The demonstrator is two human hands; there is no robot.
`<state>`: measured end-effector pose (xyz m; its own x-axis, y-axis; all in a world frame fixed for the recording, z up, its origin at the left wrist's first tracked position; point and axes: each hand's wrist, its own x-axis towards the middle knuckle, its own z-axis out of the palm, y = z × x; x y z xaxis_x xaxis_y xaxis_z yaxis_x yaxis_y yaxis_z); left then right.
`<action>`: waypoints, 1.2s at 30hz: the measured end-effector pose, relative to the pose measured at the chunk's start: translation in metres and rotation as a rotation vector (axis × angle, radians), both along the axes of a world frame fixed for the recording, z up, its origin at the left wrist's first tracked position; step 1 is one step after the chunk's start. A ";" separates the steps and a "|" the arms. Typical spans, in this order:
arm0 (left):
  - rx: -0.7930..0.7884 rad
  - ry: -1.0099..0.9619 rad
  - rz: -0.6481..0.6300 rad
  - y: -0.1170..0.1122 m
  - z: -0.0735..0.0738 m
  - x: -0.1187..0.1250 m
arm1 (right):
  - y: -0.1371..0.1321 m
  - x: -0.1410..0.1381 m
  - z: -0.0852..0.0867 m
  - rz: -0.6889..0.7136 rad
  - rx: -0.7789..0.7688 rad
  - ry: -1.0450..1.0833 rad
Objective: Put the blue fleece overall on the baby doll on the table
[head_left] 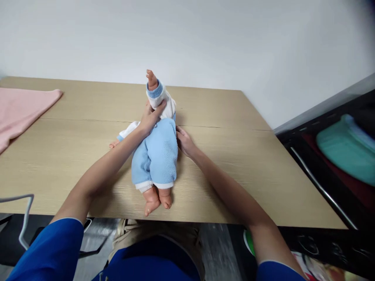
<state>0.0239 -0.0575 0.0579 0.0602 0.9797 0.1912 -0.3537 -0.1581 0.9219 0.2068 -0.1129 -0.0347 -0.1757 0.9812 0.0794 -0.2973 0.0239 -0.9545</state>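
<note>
A baby doll [156, 156] in light blue trousers and a white top lies on the wooden table [234, 164], feet toward me. My left hand [150, 117] is closed round the doll's raised arm, in a white sleeve [160, 98] with a blue cuff; the small doll hand points up. My right hand [184, 141] rests against the doll's right side at the waist, fingers curled on the blue cloth. The doll's other arm [123, 136] lies flat to the left. Its head is hidden behind the body and sleeve.
A pink cloth [20, 109] lies on the table's far left. A white wire hanger [25, 218] hangs at the near left edge. To the right stands a dark rack [322, 187] holding a teal item [345, 148]. A white wall is behind.
</note>
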 end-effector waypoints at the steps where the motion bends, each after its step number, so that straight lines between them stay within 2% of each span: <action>1: -0.027 -0.028 -0.001 -0.002 0.002 -0.002 | 0.001 -0.003 0.001 -0.002 -0.017 0.026; 7: -0.082 -0.164 -0.108 -0.010 0.008 -0.012 | 0.005 -0.012 0.004 -0.035 -0.079 0.147; 12: -0.110 -0.229 -0.187 -0.014 0.007 -0.020 | 0.007 -0.015 0.005 0.032 -0.123 0.146; 22: -0.158 -0.264 -0.152 -0.015 0.011 -0.022 | -0.012 -0.018 0.010 0.112 -0.129 0.152; 28: -0.147 -0.239 -0.193 -0.012 0.011 -0.027 | -0.010 -0.023 0.005 0.056 -0.122 0.205; 32: -0.156 -0.229 -0.200 -0.013 0.010 -0.026 | -0.010 -0.019 0.003 0.096 -0.110 0.154; 36: -0.161 -0.205 -0.202 -0.015 0.009 -0.025 | -0.014 -0.018 0.009 0.170 -0.094 0.159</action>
<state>-0.0010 -0.0723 0.0665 0.2330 0.9704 0.0635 -0.5436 0.0759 0.8359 0.1891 -0.1273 -0.0253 -0.3311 0.9431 0.0291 -0.4359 -0.1255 -0.8912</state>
